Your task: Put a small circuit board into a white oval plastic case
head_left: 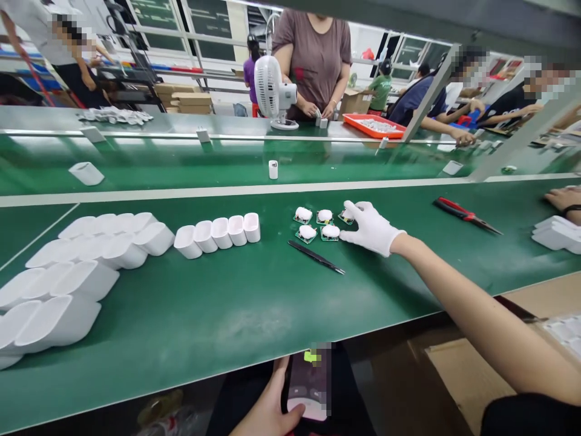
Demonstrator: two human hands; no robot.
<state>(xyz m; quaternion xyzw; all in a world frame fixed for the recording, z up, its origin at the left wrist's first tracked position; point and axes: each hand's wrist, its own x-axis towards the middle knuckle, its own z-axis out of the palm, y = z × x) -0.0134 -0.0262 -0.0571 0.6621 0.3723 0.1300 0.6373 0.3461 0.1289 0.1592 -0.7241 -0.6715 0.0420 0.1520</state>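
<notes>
A factory assembly line: long green conveyor belt (227,163), workers, white casings (218,233).

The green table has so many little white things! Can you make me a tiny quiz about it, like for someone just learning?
1. True or false: the right hand wears a white glove.
2. What does the left hand hold below the table edge? A) phone B) cup C) fan
3. Which tool lies just in front of the small boards?

Key
1. True; it touches the boards.
2. A.
3. The black tweezers; the red pliers lie farther right.
</notes>
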